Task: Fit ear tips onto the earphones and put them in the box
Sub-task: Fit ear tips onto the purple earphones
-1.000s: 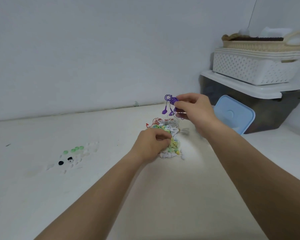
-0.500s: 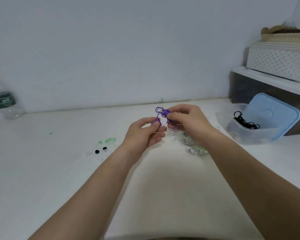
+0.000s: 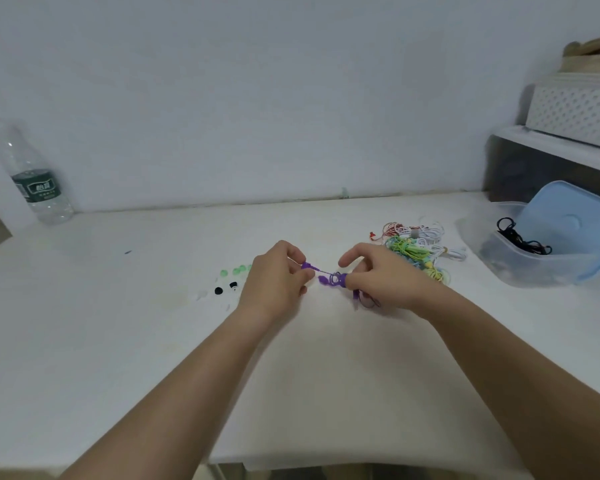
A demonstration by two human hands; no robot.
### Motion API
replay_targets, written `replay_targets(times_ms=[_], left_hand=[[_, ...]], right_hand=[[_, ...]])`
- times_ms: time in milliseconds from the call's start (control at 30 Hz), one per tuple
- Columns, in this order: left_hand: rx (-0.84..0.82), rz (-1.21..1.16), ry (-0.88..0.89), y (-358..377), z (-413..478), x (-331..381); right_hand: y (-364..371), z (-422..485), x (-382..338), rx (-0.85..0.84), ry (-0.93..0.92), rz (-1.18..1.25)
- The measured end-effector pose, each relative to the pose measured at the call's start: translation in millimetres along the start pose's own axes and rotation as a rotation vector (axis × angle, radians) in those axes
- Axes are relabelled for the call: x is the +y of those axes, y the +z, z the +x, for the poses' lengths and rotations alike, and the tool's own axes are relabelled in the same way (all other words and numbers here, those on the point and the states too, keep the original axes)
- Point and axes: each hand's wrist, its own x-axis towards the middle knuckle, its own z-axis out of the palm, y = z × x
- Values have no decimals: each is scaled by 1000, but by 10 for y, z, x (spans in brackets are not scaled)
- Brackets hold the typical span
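Purple earphones (image 3: 335, 278) hang between both hands just above the white table. My left hand (image 3: 274, 277) pinches one purple earbud. My right hand (image 3: 381, 280) grips the coiled purple cable, its index finger raised. Loose ear tips (image 3: 227, 280), green, black and clear, lie on the table left of my left hand. A pile of coloured earphones (image 3: 418, 247) sits behind my right hand. The clear plastic box (image 3: 534, 268) at the right holds black earphones (image 3: 520, 235).
A light blue lid (image 3: 572, 223) leans against the box. A water bottle (image 3: 32, 174) stands at the far left by the wall. A dark bin with white baskets (image 3: 575, 112) on top sits at the far right. The table's front edge (image 3: 326, 460) is near me.
The purple earphones came away from the pile and down toward the table. My left hand left the pile and took one earbud. The camera turned left, showing the bottle.
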Motion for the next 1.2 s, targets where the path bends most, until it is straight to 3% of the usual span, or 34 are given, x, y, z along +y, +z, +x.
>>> replay_targets(times_ms=[100,200,267,433,633,767,933,1200], left_hand=[[27,124,75,45,-1,11],[28,50,99,66,10,24],[23,-8,108,63,24,27],[52,-55,99,-30,63,33],[-13,-106,28,-382,136,18],[54,74,29,-702,271,-105],[-149,412,-28,-783,383,-101],[-163,592,0,-569,448,-61]], right_hand=[[1,-28,-23,-16,10,-251],[32,-5,-65,168,-90,-468],[62,38,-112,213,-180,-361],[172,180,-202,87,-206,13],[308,391,-222,201,-180,227],[370,474,-241,247,-141,414],[429,538,-195,286,-142,601],[497,576,-82,226,-162,610]])
